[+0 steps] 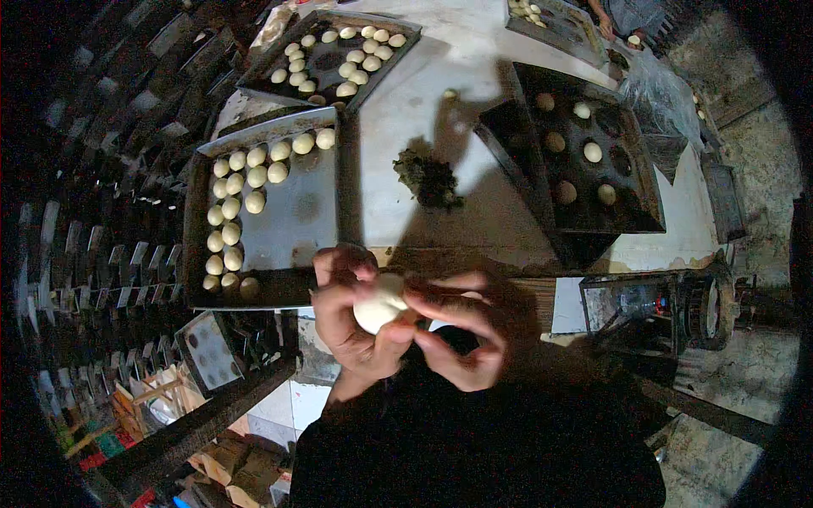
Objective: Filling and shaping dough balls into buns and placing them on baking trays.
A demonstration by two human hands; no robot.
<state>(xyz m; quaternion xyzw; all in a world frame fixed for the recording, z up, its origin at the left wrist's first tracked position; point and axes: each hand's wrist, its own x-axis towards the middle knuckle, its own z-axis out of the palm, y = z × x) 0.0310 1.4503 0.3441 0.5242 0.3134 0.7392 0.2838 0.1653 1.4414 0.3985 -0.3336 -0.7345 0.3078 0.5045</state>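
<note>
A pale ball of dough (377,305) is held up in front of me, past the near edge of the table. My left hand (347,313) cups it with curled fingers. The fingertips of my right hand (466,326) pinch at its right side, closed against the dough. Beyond my hands, a small heap of dark green chopped filling (428,178) lies on the white tabletop (500,203). To the left a metal tray (296,233) holds rows of round dough balls, with a bare patch on its right part.
Another tray of dough balls (326,63) stands at the far left. Dark stacked trays (525,169) with a few balls sit at the right. At the far right are another tray (550,34), a clear plastic bag (660,97) and another person's hand (605,28).
</note>
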